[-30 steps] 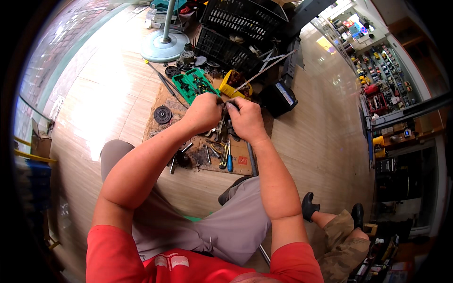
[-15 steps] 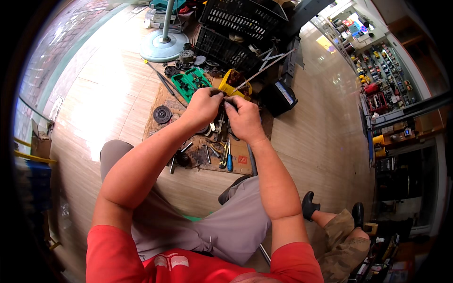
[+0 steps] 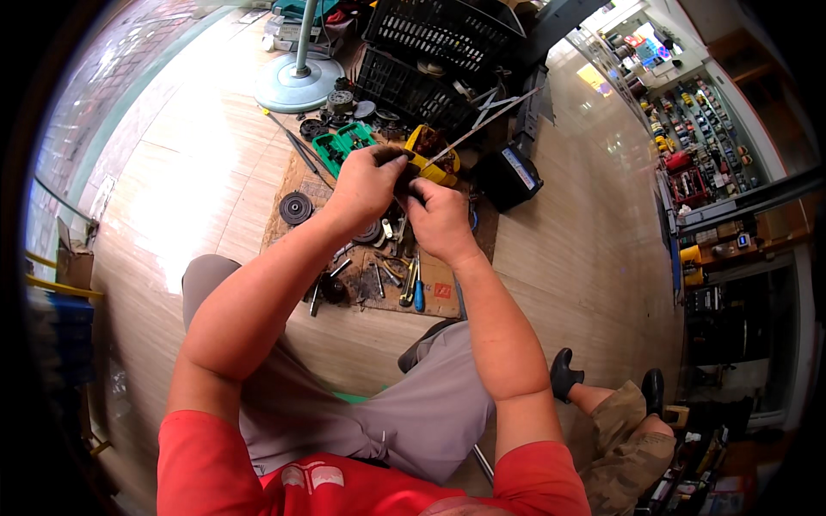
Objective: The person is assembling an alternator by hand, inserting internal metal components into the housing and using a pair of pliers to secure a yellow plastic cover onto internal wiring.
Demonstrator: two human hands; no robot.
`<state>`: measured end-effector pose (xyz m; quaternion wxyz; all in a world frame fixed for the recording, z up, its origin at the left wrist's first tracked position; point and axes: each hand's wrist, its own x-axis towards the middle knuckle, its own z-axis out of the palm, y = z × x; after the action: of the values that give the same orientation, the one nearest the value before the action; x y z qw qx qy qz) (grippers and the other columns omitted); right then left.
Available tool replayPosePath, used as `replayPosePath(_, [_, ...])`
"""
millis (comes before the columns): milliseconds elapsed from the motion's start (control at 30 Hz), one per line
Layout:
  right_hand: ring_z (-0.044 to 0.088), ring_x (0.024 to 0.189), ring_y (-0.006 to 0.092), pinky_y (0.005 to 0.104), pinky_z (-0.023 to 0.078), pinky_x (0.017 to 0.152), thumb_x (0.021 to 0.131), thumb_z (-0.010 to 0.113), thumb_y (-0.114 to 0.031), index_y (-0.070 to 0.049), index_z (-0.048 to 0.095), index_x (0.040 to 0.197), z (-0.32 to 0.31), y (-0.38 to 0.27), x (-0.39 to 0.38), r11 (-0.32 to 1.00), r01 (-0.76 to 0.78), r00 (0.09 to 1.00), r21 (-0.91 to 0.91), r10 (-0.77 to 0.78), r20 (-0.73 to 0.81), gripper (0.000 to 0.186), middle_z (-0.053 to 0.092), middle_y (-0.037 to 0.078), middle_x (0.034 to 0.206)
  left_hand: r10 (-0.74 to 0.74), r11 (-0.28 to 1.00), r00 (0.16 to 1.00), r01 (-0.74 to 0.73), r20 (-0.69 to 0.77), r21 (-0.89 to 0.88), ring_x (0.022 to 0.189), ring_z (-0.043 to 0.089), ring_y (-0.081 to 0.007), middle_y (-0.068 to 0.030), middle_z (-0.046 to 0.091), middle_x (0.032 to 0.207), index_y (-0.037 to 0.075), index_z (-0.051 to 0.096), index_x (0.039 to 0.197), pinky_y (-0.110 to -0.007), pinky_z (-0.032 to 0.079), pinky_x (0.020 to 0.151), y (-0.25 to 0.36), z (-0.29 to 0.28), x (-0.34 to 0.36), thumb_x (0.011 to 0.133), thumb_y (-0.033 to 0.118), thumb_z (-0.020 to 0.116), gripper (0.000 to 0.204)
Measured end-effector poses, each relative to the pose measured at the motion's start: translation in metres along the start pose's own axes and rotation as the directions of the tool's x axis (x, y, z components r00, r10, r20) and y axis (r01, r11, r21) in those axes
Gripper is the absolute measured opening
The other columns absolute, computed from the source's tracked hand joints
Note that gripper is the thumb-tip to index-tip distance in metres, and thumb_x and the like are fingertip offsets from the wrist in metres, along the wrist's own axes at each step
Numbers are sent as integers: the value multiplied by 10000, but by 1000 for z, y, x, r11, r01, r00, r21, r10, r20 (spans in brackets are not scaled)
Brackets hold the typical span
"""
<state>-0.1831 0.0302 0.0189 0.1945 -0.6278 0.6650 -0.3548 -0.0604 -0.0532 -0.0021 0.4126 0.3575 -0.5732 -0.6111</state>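
Note:
My left hand [image 3: 366, 186] is raised over the cardboard mat [image 3: 280, 245], fingers curled round something small and dark that I cannot make out. Close against it at the right, my right hand [image 3: 437, 217] has its thumb and fingers pinched, its grip mostly hidden. Behind them lie an open green tool case [image 3: 340, 142] and a yellow container of dark parts [image 3: 440, 169]. A black pulley [image 3: 295, 207] sits left of my hands. Below them are loose metal parts, small tools and a blue-handled screwdriver [image 3: 419, 288].
Black crates [image 3: 439, 39] stand at the back, beside a round stand base [image 3: 299, 86]. A black box [image 3: 508, 179] is on the right. Another person's legs and black boots [image 3: 568, 378] are at lower right. Shelving with stock [image 3: 697, 138] lines the right side.
My left hand has risen a little, away from me. My right hand has shifted slightly left, and more of the metal parts beneath my hands now shows.

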Motion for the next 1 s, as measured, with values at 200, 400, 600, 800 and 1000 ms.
replayPosePath(200, [643, 732, 293, 344, 495, 697, 857, 649, -139, -31, 665, 973, 1, -1, -1, 996, 1, 995, -87, 7, 95, 159, 669, 173, 844, -26, 960, 1000, 25, 0, -278, 784, 671, -177, -140, 694, 911, -71, 619, 1093, -277, 529, 704, 13, -5, 1, 940, 118, 556, 252])
replayPosePath(400, [650, 762, 281, 343, 498, 727, 850, 662, -153, -23, 674, 975, 1, 5, 0, 996, 12, 989, -88, 2, 150, 181, 679, 166, 870, -105, 897, 992, 124, 67, -425, 719, 667, -169, -126, 683, 862, -54, 580, 1125, -268, 538, 649, 24, -6, -5, 961, 120, 539, 243])
replayPosePath(600, [653, 825, 192, 333, 503, 749, 882, 634, -141, -13, 645, 1083, -17, 11, 1, 992, -101, 960, 74, 78, 270, 238, 691, 109, 889, -47, 979, 982, 81, 180, -188, 737, 643, -135, -78, 664, 862, -40, 608, 1040, -261, 530, 653, 22, -6, -4, 975, 123, 527, 193])
replayPosePath(800, [609, 851, 80, 235, 506, 769, 977, 519, -112, 15, 587, 1181, -21, 3, 4, 747, -241, 970, 619, 156, 189, 249, 659, 19, 969, -38, 988, 975, 70, 219, -139, 720, 616, -105, -80, 678, 865, -67, 627, 1054, -248, 517, 657, 25, -3, -9, 955, 103, 555, 209])
replayPosePath(1000, [599, 900, 84, 238, 503, 823, 987, 501, -102, 21, 568, 1210, -20, 11, 5, 649, -171, 984, 742, 77, 159, 263, 641, 28, 1040, -49, 976, 955, 108, 293, -188, 785, 624, -93, -47, 657, 915, -53, 601, 1076, -238, 519, 714, 32, -5, -13, 974, 116, 535, 208])
